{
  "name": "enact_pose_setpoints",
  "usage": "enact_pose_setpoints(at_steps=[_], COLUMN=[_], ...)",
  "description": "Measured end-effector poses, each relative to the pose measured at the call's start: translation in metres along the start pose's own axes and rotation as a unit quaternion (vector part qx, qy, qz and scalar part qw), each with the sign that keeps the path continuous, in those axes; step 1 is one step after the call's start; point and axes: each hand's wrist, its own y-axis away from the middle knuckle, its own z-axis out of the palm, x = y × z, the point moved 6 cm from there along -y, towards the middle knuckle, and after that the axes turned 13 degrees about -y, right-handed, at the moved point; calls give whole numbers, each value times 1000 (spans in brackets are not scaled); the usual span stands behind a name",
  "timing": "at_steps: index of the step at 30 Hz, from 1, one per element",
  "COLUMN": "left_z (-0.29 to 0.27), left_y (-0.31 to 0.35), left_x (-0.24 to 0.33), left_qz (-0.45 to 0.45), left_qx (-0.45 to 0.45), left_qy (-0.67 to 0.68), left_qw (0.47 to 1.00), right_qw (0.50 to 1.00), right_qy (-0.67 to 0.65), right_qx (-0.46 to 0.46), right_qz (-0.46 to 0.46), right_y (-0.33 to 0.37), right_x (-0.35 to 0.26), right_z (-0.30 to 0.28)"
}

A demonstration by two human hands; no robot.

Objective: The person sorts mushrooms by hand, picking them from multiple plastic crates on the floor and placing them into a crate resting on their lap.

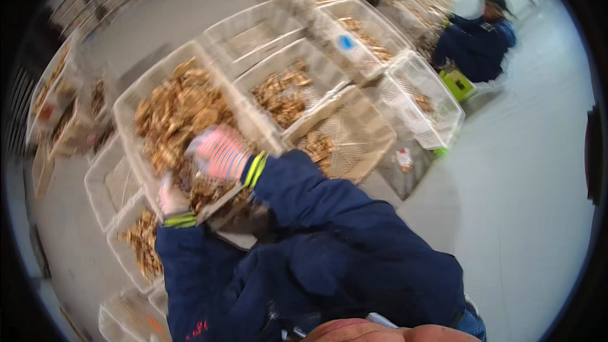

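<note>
I see the right hand [221, 152] over brown pieces [180, 104] in a crate [128, 133]; left hand [171, 197] at its near edge — blurred; I cannot tell either grip.

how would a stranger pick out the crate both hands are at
Find the navy sleeves with yellow-green cuffs, reaching up from below. The left hand and right hand are at one big white crate left of centre. Unlike the less full crates just to its right, it is heaped with brown pieces.

Single head-worn fisheye view, facing downward, close above the wearer's navy sleeves [310, 193]
</note>
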Motion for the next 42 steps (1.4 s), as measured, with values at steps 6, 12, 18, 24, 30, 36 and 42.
enact_pose_setpoints(at_steps=[6, 12, 18, 24, 30, 36, 42], left_z=[25, 28, 42, 26, 21, 35, 44], left_y=[14, 25, 21, 13, 9, 12, 21], left_x=[10, 16, 17, 12, 19, 22, 29], left_qz=[-80, -73, -55, 26, 26, 20, 12], left_qx=[57, -190, -202, -95, -47, -182, -144], left_qy=[105, 231, 248, 179, 78, 234, 118], left_qw=[990, 951, 946, 979, 996, 955, 982], right_qw=[894, 832, 845, 862, 639, 490, 739], right_qy=[99, 177, 178, 149, -626, -766, -567], right_qx=[-354, -462, -454, -398, 27, 61, 8], right_qz=[256, 250, 220, 276, 446, 413, 363], right_y=[46, 44, 38, 20, 10, 18, -1], right_x=[118, 101, 124, 120, 71, 43, 22], right_z=[50, 86, 99, 95, 37, 38, 42])
